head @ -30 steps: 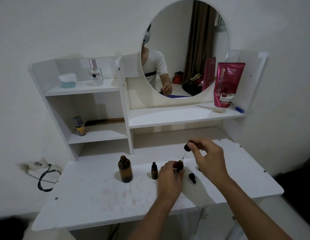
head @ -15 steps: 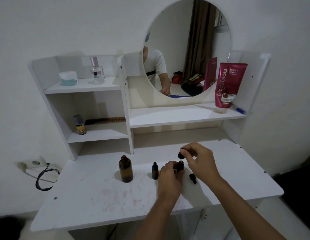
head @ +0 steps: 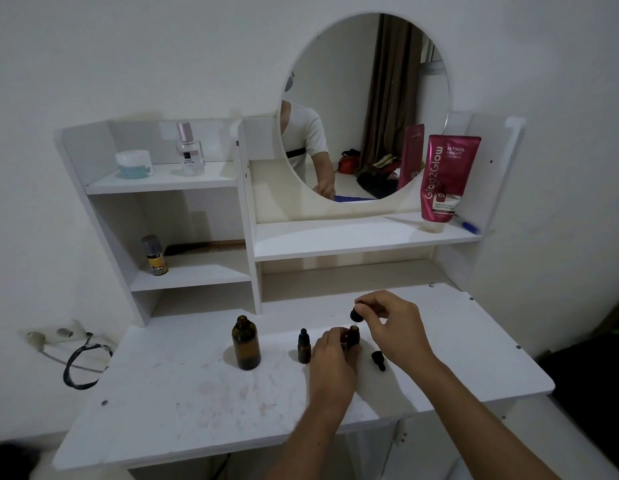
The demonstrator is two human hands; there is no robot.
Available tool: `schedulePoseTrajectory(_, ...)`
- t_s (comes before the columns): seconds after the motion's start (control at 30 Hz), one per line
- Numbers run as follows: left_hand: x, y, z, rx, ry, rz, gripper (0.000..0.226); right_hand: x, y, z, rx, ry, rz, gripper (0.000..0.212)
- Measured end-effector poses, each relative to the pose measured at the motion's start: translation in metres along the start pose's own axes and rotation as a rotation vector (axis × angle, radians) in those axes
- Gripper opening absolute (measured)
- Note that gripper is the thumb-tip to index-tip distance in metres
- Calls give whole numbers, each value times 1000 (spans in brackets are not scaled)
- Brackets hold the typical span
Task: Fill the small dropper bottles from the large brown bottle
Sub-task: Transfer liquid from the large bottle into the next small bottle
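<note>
Head view, white vanity table (head: pixel 183 403), left hand (head: pixel 332 355) gripping a small dropper bottle (head: pixel 352 338) standing on it, right hand (head: pixel 391 323) pinching a black dropper cap (head: pixel 355 315) just above that bottle, large brown bottle (head: pixel 246 342) uncapped to the left, capped dropper bottle (head: pixel 303 346) between, loose dropper cap (head: pixel 378 360) lying beside the right wrist.

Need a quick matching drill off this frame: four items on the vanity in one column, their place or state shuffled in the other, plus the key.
Items
1. large brown bottle
2. dropper cap
3. pink tube
4. spare dropper

Place or state
A. lying on the desk surface
B. standing uncapped at the left of the desk
C. pinched by the right hand
D. upright on the shelf below the mirror

Pairs: 1-B, 2-C, 3-D, 4-A
</note>
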State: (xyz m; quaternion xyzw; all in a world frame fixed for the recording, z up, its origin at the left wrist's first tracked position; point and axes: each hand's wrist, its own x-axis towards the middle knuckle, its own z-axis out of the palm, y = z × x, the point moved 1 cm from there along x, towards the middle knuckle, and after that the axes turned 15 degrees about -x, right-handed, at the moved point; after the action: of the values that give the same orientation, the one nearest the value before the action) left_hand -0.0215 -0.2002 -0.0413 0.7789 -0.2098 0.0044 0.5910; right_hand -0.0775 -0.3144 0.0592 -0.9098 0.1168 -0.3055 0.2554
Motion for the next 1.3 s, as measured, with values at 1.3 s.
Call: schedulePoseTrajectory(1.3,-23,-27,-182,-230,254,-90,49,16,-152,41,376,-10,-55,14)
